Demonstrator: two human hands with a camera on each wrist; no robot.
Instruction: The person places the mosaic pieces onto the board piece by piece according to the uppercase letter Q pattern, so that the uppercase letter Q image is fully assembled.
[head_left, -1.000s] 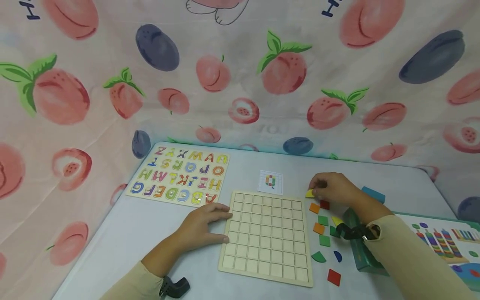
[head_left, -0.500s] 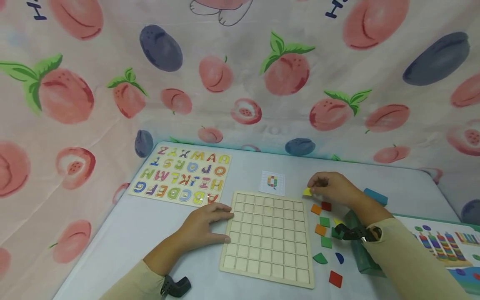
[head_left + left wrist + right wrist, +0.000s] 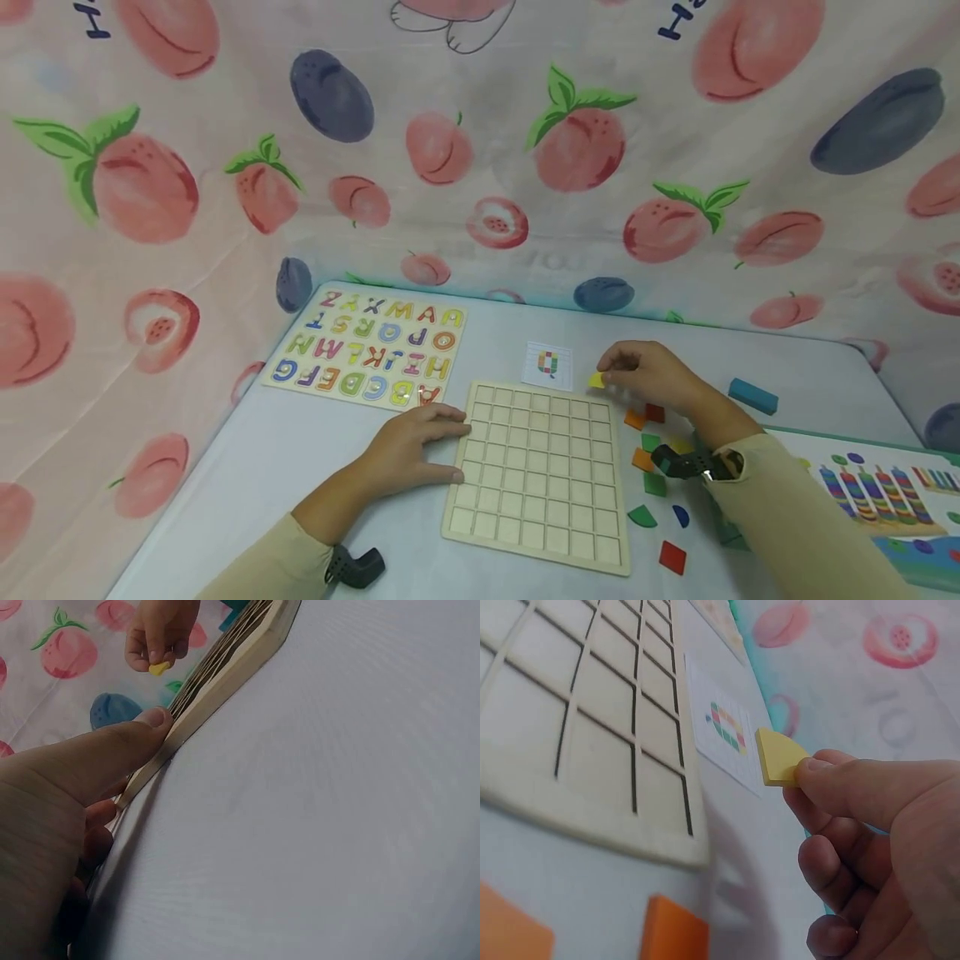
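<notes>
My right hand (image 3: 652,375) pinches a yellow quarter-circle tile (image 3: 778,759) between thumb and fingers, its curved edge turned up and outward in the right wrist view. It is held above the table near the far right corner of a wooden grid board (image 3: 538,482). A small card (image 3: 547,365) printed with a coloured Q pattern lies just behind the board. My left hand (image 3: 408,450) touches the board's left edge, fingers extended and thumb apart. The left wrist view shows its thumb (image 3: 139,735) right at the board's rim.
Right of the board lie loose tiles: a red square (image 3: 672,557), a green quarter circle (image 3: 642,517), a blue piece (image 3: 680,516), an orange square (image 3: 642,459) and others. A letter board (image 3: 367,346), a blue block (image 3: 753,396) and a printed box (image 3: 885,508) also stand on the table.
My right hand has moved a little to the left with the yellow tile, toward the card and the grid board's corner. The left hand stays at the board's edge.
</notes>
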